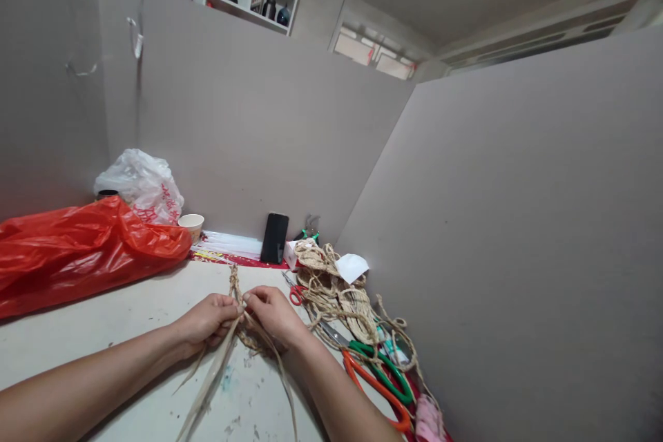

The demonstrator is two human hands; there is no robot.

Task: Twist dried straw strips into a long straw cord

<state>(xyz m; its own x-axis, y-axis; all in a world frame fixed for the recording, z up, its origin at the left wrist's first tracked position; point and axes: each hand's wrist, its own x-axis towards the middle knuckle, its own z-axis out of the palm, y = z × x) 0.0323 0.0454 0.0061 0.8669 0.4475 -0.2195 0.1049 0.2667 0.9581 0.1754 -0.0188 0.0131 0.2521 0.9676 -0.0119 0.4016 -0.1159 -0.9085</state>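
Observation:
A braid of tan plant fibre [235, 281] runs up from between my hands over the white tabletop. My left hand [210, 320] pinches it from the left, thumb and fingers pressed together. From the right, my right hand [269, 312] is closed in a pinch on the fibre, its fingertips almost touching the left ones. Long flat loose strands [211, 381] hang from the pinch toward the table's front edge. More of the braid shows beneath my right hand, partly hidden by it.
Red-handled scissors [295, 295] and large scissors with orange and green handles [380, 376] lie right, beside a heap of braided cord [357, 311]. A black phone [274, 238] leans at the back. Left are a red plastic bag [93, 248] and a paper cup [191, 224]. Grey partitions [248, 117] enclose the table.

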